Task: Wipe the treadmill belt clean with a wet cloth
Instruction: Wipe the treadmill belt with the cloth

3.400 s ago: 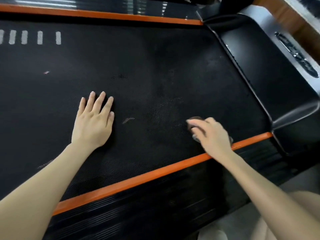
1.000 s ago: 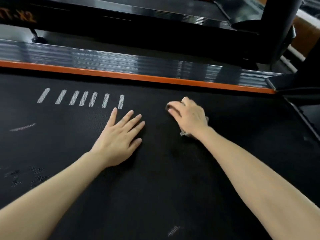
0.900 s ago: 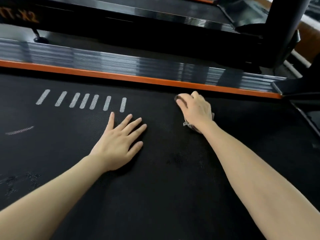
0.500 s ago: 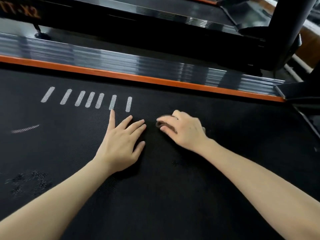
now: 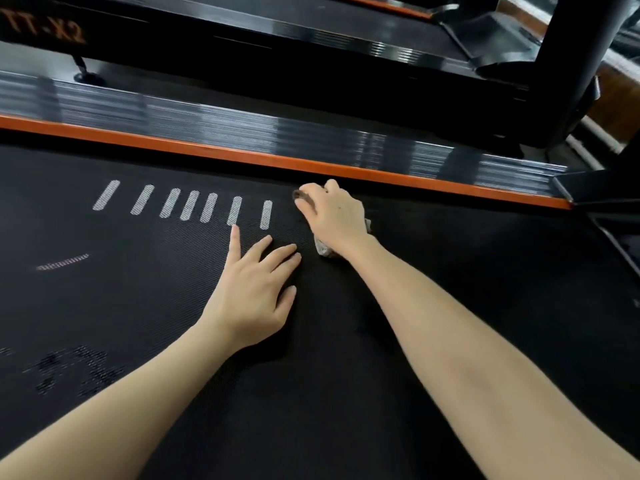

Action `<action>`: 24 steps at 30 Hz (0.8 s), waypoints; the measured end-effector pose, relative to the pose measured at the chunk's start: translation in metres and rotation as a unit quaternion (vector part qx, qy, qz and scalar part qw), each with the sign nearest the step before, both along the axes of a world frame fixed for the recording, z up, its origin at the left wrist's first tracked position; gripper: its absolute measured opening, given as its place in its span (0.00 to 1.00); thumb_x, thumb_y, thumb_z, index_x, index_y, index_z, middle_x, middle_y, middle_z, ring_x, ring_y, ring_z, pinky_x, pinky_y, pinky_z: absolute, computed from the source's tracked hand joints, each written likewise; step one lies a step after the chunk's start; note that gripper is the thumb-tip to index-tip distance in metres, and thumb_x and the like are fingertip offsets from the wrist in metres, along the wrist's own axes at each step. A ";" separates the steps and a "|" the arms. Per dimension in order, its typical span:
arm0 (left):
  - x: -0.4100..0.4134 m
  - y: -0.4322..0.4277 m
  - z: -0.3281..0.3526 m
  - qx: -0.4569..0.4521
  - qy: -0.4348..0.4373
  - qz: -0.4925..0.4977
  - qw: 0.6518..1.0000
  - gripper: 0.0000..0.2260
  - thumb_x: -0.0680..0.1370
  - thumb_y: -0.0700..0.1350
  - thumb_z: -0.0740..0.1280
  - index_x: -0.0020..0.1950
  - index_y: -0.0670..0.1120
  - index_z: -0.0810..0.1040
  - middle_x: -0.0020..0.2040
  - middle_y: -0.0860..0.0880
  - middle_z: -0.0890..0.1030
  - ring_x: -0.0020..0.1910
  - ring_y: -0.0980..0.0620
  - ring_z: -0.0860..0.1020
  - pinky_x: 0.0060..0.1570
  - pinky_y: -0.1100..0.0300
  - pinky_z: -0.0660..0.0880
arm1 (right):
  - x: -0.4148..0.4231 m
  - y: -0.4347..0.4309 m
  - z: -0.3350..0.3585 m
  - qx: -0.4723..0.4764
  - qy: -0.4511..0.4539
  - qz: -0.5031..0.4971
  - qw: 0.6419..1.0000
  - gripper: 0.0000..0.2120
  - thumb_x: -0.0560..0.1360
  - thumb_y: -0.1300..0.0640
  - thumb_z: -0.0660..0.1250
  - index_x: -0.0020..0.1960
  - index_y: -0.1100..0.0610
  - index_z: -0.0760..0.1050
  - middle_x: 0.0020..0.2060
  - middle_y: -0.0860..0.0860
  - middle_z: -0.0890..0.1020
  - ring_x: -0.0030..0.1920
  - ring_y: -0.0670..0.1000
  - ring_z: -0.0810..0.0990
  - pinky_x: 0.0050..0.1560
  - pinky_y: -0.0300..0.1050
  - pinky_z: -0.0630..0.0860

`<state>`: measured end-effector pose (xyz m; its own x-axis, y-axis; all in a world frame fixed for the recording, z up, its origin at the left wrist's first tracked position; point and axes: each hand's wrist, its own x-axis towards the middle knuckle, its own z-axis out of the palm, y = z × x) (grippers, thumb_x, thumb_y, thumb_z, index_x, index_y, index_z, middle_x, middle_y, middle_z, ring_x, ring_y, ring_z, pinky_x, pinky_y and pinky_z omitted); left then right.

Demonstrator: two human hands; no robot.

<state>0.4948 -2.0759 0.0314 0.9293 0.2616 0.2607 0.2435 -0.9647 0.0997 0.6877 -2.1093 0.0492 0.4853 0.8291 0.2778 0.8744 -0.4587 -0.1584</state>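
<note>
Right hand (image 5: 334, 216) clamps the wet cloth (image 5: 323, 250) under curled fingers on the belt (image 5: 450, 271) just short of the orange side strip (image 5: 242, 154), left hand (image 5: 254, 289) flat, fingers spread, farther from that strip; judged best: even pressure, overlapping strokes parallel to the strip.

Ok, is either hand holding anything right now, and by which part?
The right hand grips the cloth, bunched under its palm and curled fingers; only its edges show. The left hand lies flat on the belt, holding nothing.
</note>
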 end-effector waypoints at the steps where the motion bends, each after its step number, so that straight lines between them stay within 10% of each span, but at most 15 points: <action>1: -0.001 0.001 0.000 0.000 -0.001 0.000 1.000 0.24 0.75 0.54 0.54 0.65 0.45 0.77 0.64 0.49 0.78 0.65 0.39 0.73 0.67 0.30 0.53 | 0.009 -0.010 0.000 -0.007 -0.007 -0.004 1.000 0.16 0.80 0.43 0.54 0.64 0.47 0.71 0.52 0.54 0.75 0.50 0.55 0.76 0.45 0.50 0.73; 7: 0.001 0.000 0.001 0.003 -0.009 -0.003 1.000 0.24 0.74 0.52 0.54 0.63 0.44 0.78 0.61 0.48 0.79 0.61 0.37 0.75 0.66 0.29 0.56 | 0.043 -0.071 0.002 -0.034 0.007 -0.147 0.988 0.17 0.81 0.44 0.53 0.66 0.47 0.69 0.54 0.54 0.73 0.53 0.57 0.75 0.48 0.49 0.69; 17: -0.002 -0.001 0.006 -0.011 0.044 0.014 0.999 0.25 0.76 0.52 0.51 0.69 0.46 0.73 0.68 0.49 0.74 0.68 0.40 0.67 0.70 0.35 0.44 | -0.113 -0.193 0.006 -0.003 -0.003 0.121 0.993 0.19 0.77 0.42 0.56 0.59 0.48 0.79 0.41 0.50 0.76 0.37 0.50 0.77 0.30 0.42 0.74; 24: -0.051 -0.032 0.022 -0.012 -0.003 0.075 0.997 0.22 0.76 0.50 0.55 0.67 0.46 0.74 0.67 0.43 0.74 0.69 0.40 0.67 0.70 0.33 0.45 | -0.080 -0.152 0.006 -0.029 0.011 -0.013 0.999 0.18 0.79 0.42 0.55 0.63 0.46 0.75 0.46 0.53 0.75 0.45 0.55 0.78 0.40 0.47 0.72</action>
